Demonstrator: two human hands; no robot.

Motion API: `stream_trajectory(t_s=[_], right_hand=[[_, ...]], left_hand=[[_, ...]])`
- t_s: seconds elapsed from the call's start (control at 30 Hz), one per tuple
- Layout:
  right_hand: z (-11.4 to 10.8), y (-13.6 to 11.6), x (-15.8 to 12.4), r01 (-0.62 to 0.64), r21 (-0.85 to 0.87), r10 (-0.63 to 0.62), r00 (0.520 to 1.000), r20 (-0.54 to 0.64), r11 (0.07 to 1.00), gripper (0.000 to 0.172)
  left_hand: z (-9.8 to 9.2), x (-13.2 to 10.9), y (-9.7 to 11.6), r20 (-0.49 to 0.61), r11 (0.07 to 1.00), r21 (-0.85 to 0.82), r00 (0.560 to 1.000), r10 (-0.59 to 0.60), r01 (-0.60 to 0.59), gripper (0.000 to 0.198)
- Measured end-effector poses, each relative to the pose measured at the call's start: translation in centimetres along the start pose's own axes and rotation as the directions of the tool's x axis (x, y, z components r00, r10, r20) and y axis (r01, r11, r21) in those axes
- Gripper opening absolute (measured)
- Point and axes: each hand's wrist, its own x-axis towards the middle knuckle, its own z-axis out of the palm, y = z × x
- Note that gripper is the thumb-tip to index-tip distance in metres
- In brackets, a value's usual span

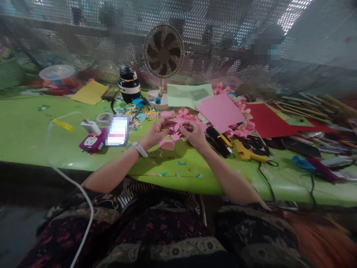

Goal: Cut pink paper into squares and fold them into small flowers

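Observation:
A pink paper flower (176,127) with pointed petals is between my two hands, over a heap of pink paper pieces. My left hand (157,131), with a white watch on its wrist, has its fingers bent and thumb tip at the flower's left side. On the right side, my right hand (194,134) pinches a petal between thumb and fingers. Just below lies a folded pink paper piece (167,144). More pink cut-outs sit behind the fingers, partly hidden by them. A black stapler (219,142) rests close to the right hand.
A lit phone (117,130), a purple power socket (93,141) with a white charger and a cable lie at left. Behind stand a dark bottle (129,83) and a fan (163,52). Pink paper sheets (221,111) and a yellow glue gun (245,152) are at right.

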Motion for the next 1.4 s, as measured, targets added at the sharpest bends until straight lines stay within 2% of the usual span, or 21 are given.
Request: stream_trajectory(t_s=[0.1,0.2,0.3,0.37,0.47,0.63,0.87,1.1,1.2,1.4], right_hand=[[0.1,0.7,-0.1,0.115,-0.178,-0.128,0.99,-0.062,0.977,0.041],[0.1,1.1,-0.1,0.27,-0.336,-0.303,0.952,-0.048,0.902,0.053],[0.2,1.2,-0.1,0.407,-0.427,-0.441,0.897,0.022,0.807,0.041],[0.2,1.4,-0.1,0.451,-0.455,-0.482,0.874,0.054,0.768,0.03],[0.3,1.6,0.0,0.472,-0.467,-0.506,0.861,0.06,0.748,0.019],[0.5,1.3,0.0,0.505,-0.425,-0.557,0.83,0.003,0.751,0.01],[0.5,0.9,-0.1,0.493,-0.34,-0.532,0.847,-0.024,0.801,0.018],[0.6,0.9,-0.1,0.518,-0.197,-0.533,0.846,-0.03,0.833,0.023],[0.4,0.8,-0.1,0.498,-0.15,-0.507,0.861,-0.028,0.854,0.026],[0.0,0.7,0.0,0.459,-0.151,-0.466,0.885,-0.011,0.876,0.026]], left_hand=[[-0.1,0.0,-0.2,0.004,1.0,-0.014,1.0,0.015,-0.015,0.051],[-0.1,0.1,-0.3,-0.035,0.999,-0.041,0.999,0.017,-0.019,0.057],[-0.2,0.1,-0.1,-0.049,0.998,-0.059,0.999,-0.021,0.018,0.059],[-0.2,0.0,0.1,-0.051,0.997,-0.061,0.997,-0.049,0.046,0.058],[-0.1,0.0,0.4,-0.054,0.996,-0.066,0.996,-0.066,0.062,0.056],[0.1,0.0,0.2,-0.055,0.994,-0.091,0.996,-0.069,0.064,0.06],[0.0,-0.1,0.7,-0.05,0.988,-0.087,0.99,-0.131,0.126,0.062],[-0.3,0.0,0.6,-0.038,0.964,-0.187,0.979,-0.199,0.189,0.066],[-0.2,0.0,0.5,-0.025,0.949,-0.237,0.975,-0.219,0.207,0.065],[0.2,-0.3,0.8,-0.018,0.931,-0.289,0.971,-0.237,0.222,0.069]])
